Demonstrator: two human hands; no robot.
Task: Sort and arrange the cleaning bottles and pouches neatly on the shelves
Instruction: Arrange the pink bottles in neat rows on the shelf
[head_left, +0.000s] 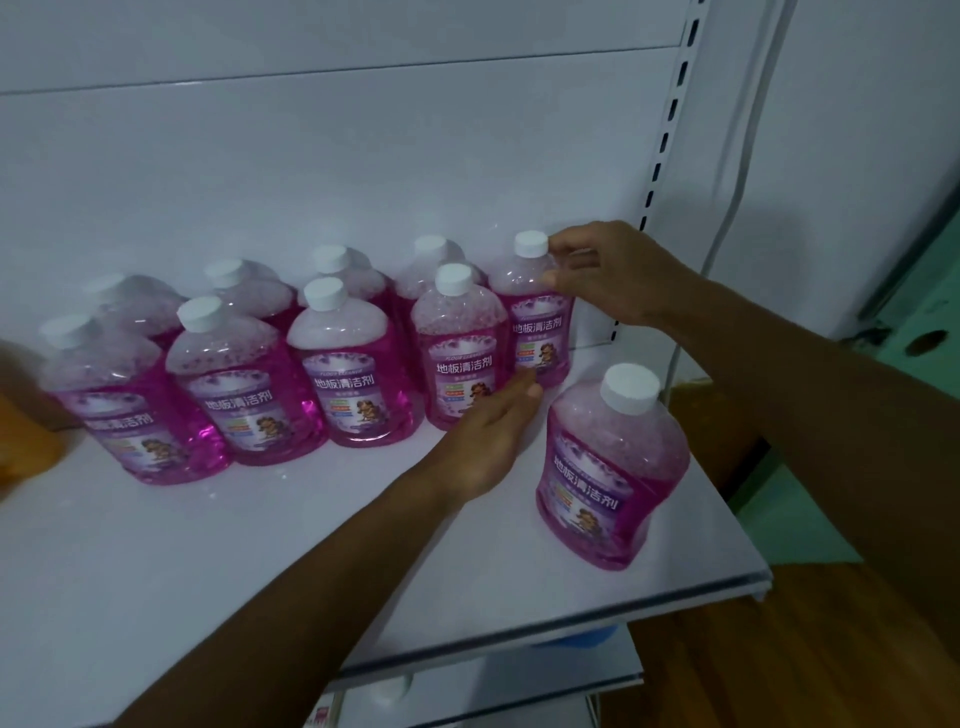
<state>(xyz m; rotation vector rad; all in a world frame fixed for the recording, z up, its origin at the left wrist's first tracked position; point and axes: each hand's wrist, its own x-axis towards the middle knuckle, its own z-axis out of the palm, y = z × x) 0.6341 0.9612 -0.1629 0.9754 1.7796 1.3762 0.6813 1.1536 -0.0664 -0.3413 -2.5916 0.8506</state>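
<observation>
Several pink floor-cleaner bottles with white caps stand in two rows on a white shelf (156, 571). The rightmost back bottle (535, 322) stands by the back panel. My right hand (602, 275) holds it at the shoulder and cap, fingers curled round its right side. My left hand (488, 441) reaches in low, its straight fingers touching that bottle's base beside the front-row bottle (457, 358). One more pink bottle (608, 467) stands alone near the shelf's right front corner, below my right forearm.
An orange object (26, 447) shows at the left edge of the shelf. A slotted upright (660, 156) runs along the shelf's right side. A lower shelf (519, 691) lies beneath, and a wooden floor (779, 649) is at the right.
</observation>
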